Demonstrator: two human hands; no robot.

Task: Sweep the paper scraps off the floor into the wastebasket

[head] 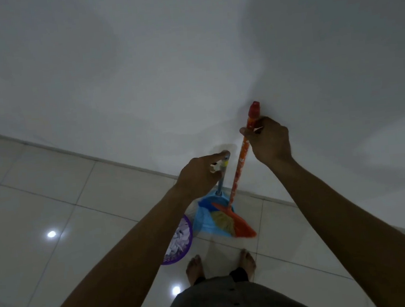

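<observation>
My right hand (pixel 268 142) grips the top of an orange broom handle (pixel 239 172); its orange head with yellowish bristles (pixel 235 220) rests in front of a blue dustpan. My left hand (pixel 202 174) holds the top of the grey upright handle of that blue dustpan (pixel 206 217), which stands on the floor by the wall. A purple wastebasket (pixel 180 239) full of white paper scraps sits just left of the dustpan, partly hidden by my left forearm.
A white wall (pixel 188 68) rises straight ahead, meeting the glossy tiled floor (pixel 53 205) along a diagonal skirting line. My bare feet (pixel 219 265) stand just behind the broom and dustpan. Ceiling lights reflect in the tiles at the left.
</observation>
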